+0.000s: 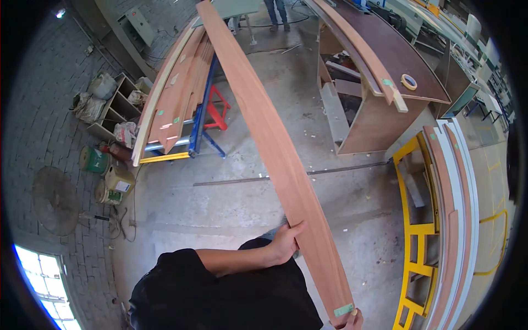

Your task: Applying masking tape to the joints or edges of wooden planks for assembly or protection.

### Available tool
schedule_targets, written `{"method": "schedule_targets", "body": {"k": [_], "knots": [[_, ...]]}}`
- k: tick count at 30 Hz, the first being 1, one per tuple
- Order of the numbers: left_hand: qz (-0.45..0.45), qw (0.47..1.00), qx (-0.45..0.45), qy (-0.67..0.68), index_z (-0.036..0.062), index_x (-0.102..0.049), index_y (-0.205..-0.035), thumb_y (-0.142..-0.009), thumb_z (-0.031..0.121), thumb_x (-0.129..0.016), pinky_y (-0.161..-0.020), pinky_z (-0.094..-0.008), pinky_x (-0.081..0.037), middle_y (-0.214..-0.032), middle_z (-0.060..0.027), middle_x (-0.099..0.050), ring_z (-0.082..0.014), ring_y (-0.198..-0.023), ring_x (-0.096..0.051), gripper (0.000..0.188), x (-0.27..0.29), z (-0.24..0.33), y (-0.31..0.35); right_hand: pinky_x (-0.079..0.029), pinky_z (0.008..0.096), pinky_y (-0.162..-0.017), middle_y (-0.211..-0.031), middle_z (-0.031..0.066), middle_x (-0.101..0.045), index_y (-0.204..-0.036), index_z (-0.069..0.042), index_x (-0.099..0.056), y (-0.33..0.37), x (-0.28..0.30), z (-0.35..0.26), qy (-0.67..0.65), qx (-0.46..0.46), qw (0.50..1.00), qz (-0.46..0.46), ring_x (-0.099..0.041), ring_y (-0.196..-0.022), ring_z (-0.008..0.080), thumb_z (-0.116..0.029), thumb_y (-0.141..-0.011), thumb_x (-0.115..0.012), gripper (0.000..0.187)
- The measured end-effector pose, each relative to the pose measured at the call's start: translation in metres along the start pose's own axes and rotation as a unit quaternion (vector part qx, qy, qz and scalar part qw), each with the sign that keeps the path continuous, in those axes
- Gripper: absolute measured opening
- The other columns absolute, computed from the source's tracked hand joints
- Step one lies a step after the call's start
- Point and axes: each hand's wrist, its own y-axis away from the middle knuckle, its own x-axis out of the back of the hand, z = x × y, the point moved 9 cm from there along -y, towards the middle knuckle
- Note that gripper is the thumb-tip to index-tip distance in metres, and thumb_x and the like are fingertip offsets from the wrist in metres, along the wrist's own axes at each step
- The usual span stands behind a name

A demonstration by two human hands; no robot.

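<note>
A long reddish-brown wooden board (269,137) runs from my body away to the far end of the room. My left hand (284,243) grips its left edge, thumb on top and the other fingers hidden underneath. At the near end, my right hand (353,319) is closed on the board's corner beside a small green label (344,309). Only part of that hand shows at the lower edge. The board's far tip reaches over the end of the blue-framed rack near a pale tabletop (234,7).
Left of the board, a blue-framed rack (196,129) carries several boards, with a red stool (218,110) beside it. A wooden workbench (379,118) on the right holds strips and a tape roll (408,82). A yellow rack (421,226) with long strips stands nearer. Buckets (94,160) line the left wall.
</note>
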Motion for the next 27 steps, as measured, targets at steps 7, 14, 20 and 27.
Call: {"method": "schedule_targets", "body": {"k": [7, 14, 20, 27], "knots": [[0.032, 0.998, -0.026, 0.044, 0.007, -0.041, -0.138, -0.099, 0.031, -0.06, -0.095, -0.0484, -0.053, -0.132, -0.0092, -0.057, -0.0264, -0.121, -0.058, 0.049, 0.134, 0.067, 0.05, -0.054, 0.055, -0.077, -0.12, 0.0327, -0.055, -0.145, -0.01, -0.039, -0.01, -0.034, -0.119, -0.024, 0.085, 0.996, 0.021, -0.06, -0.096, 0.0496, -0.025, -0.065, -0.087, 0.094], [0.075, 0.995, -0.016, 0.059, 0.0063, -0.045, -0.138, -0.099, 0.029, -0.06, -0.1, -0.0426, -0.049, -0.133, -0.007, -0.058, -0.0231, -0.123, -0.057, 0.047, 0.299, 0.176, 0.079, -0.053, 0.0545, -0.083, -0.123, 0.0279, -0.057, -0.142, -0.012, -0.047, -0.01, -0.138, -0.28, 0.079, 0.04, 0.996, -0.006, -0.06, -0.1, 0.0468, -0.027, -0.063, -0.086, 0.09], [0.104, 0.994, -0.027, 0.033, 0.0057, -0.05, -0.134, -0.098, 0.034, -0.06, -0.096, -0.0429, -0.05, -0.127, -0.0086, -0.062, -0.0238, -0.118, -0.06, 0.047, 0.454, 0.3, 0.082, -0.052, 0.0544, -0.087, -0.127, 0.0257, -0.057, -0.137, -0.008, -0.055, -0.025, -0.228, -0.469, 0.043, 0.009, 0.999, 0.007, -0.059, -0.106, 0.0457, -0.026, -0.06, -0.086, 0.084], [0.127, 0.991, -0.04, -0.009, 0.0087, -0.053, -0.13, -0.096, 0.034, -0.063, -0.087, -0.0443, -0.053, -0.122, -0.0069, -0.064, -0.0227, -0.109, -0.064, 0.044, 0.588, 0.414, 0.1, -0.046, 0.0512, -0.09, -0.124, 0.0252, -0.055, -0.136, 0.003, -0.049, -0.023, -0.315, -0.63, -0.012, -0.027, 0.999, -0.027, -0.056, -0.106, 0.0451, -0.027, -0.043, -0.085, 0.104]]}}
